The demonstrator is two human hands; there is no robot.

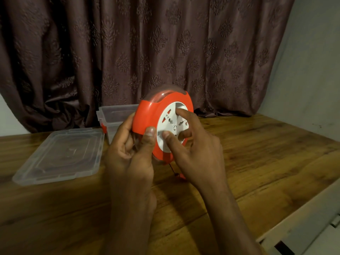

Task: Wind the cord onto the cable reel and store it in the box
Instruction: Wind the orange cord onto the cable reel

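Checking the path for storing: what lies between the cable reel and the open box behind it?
In the head view, only the left hand gripping the cable reel; the box stands directly behind.

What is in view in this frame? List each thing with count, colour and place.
cable reel: one, orange rim with white socket face, held up above the table
cord: one dark short end, hanging below the reel
box: one, clear plastic, open, behind the reel
lid: one, clear, flat on the table left of the box
table: one, brown wood
curtain: one, dark brown patterned, behind the table
left hand: one, grips the reel's rim
right hand: one, fingers on the white face
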